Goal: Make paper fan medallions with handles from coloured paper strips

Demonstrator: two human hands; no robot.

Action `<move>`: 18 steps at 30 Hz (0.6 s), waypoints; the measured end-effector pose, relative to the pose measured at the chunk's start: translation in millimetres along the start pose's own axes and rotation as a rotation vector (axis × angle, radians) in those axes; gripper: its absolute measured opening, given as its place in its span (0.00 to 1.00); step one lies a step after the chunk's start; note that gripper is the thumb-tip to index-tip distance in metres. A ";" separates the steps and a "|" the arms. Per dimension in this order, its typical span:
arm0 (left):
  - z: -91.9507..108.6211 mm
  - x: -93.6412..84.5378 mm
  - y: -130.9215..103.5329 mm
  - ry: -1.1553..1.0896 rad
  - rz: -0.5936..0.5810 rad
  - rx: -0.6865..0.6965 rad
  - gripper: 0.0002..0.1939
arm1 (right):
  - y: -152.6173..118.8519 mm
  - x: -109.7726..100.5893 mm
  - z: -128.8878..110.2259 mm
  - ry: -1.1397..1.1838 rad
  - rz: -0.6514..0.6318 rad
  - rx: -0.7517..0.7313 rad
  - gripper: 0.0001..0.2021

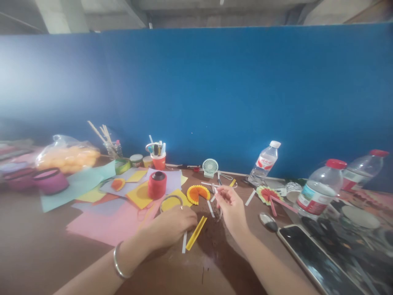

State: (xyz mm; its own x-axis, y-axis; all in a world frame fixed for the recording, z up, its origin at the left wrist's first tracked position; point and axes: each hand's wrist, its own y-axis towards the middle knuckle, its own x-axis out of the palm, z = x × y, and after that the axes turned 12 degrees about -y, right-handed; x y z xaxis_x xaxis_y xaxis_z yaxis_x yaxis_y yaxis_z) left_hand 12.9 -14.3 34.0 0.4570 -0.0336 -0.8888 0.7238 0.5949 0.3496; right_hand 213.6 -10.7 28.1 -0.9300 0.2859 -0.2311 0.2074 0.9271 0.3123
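My left hand (175, 223), with a silver bangle on its wrist, is low over the table beside a roll of tape (166, 198). Its fingers bend downward and their tips are hidden. A white strip (184, 242) and a folded yellow paper strip (196, 233) lie just below and right of it. My right hand (229, 205) is raised a little, thumb and fingers pinched together near a small pale piece too blurred to name. Between and beyond the hands lies an orange and yellow pleated paper fan (198, 194).
Coloured paper sheets (101, 223) and a red spool (157, 185) are at the left. A small fan (210, 167) stands at the back. Bottles (319, 190), a phone (316, 254) and a pleated rosette (267, 194) are at the right.
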 end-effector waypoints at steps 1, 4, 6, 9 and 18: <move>4.0 -1.8 1.4 -0.066 -0.077 0.072 0.11 | 0.6 0.2 1.0 0.012 0.006 0.007 0.07; 10.3 -3.8 4.6 -0.199 -0.188 0.137 0.15 | 1.7 0.3 4.1 0.017 0.018 0.019 0.07; 10.7 -3.8 5.4 -0.209 -0.205 0.103 0.16 | 1.7 0.0 4.5 0.017 0.016 0.026 0.07; 11.4 -4.6 4.5 -0.167 -0.276 0.081 0.14 | 1.6 -1.0 1.7 0.026 -0.001 0.050 0.08; 52.2 13.1 -4.7 0.065 -0.302 -0.076 0.17 | 7.0 -3.5 -5.7 -0.130 -0.202 0.162 0.08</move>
State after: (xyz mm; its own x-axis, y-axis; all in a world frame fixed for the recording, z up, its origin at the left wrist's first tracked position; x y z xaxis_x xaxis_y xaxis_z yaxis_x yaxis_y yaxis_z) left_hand 42.5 -59.4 36.2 0.1920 -0.1682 -0.9669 0.7798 0.6243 0.0462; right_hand 216.5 -6.6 36.3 -0.9128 0.1108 -0.3931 0.0779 0.9921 0.0988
